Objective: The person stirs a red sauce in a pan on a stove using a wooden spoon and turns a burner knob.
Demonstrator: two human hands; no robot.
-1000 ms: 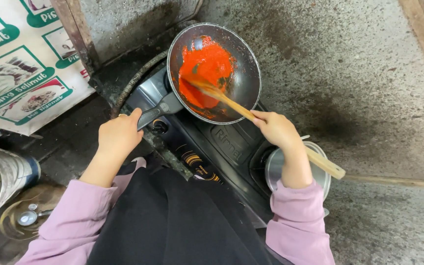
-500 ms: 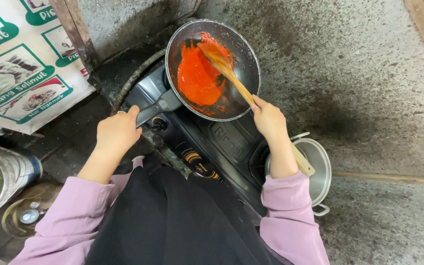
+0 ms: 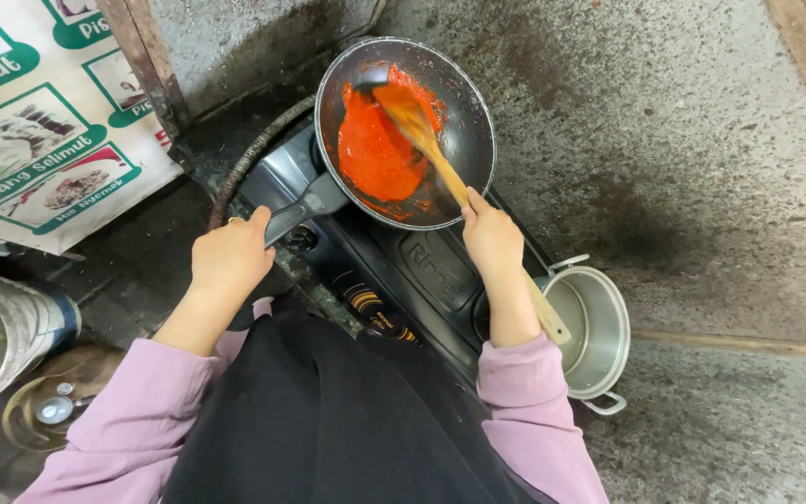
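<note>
1. A dark stove (image 3: pixel 422 271) was seen low on the grimy floor, a steel pot (image 3: pixel 599 327) just beside it.
2. A black frying pan (image 3: pixel 464 121) sat on the burner, rigid, probably fairly heavy and hot; best held by its handle, which the left hand (image 3: pixel 230 257) was closed around.
3. Red sauce (image 3: pixel 375 149), wet and likely slippery, was spread inside.
4. A wooden spatula (image 3: pixel 422 131), light and stiff, was gripped mid-shaft by the right hand (image 3: pixel 492 238), blade in the sauce.

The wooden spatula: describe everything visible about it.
The wooden spatula is pale wood with a long straight handle and a flat blade smeared orange-red. It slants across the dark frying pan, blade in the red sauce. The right hand grips the handle at mid-length; its end juts past the wrist above a steel pot.
</note>
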